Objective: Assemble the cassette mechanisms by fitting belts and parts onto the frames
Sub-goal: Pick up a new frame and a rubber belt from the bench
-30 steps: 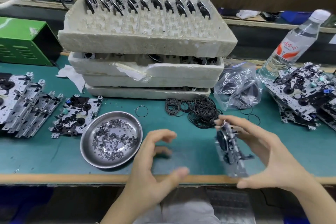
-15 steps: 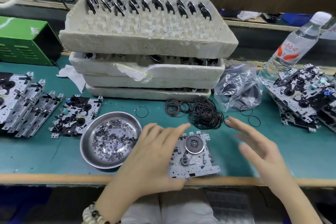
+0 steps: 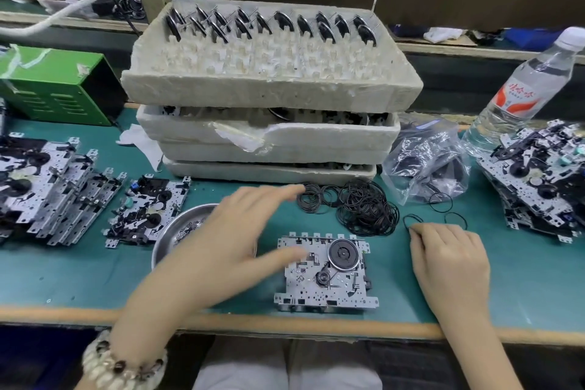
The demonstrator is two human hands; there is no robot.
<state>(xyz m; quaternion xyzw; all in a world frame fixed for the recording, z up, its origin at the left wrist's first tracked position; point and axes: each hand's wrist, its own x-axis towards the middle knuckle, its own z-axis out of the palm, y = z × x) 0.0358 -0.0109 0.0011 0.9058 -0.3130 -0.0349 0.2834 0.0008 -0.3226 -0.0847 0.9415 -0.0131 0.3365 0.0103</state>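
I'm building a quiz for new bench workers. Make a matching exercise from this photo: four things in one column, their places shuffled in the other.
1 water bottle
2 green box
3 metal dish
4 frame

A front edge, between left hand and right hand
B back left
C back right
D partly hidden by the left hand

Pairs: 1-C, 2-B, 3-D, 4-A

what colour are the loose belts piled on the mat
Black; the belt pile shows in the head view.
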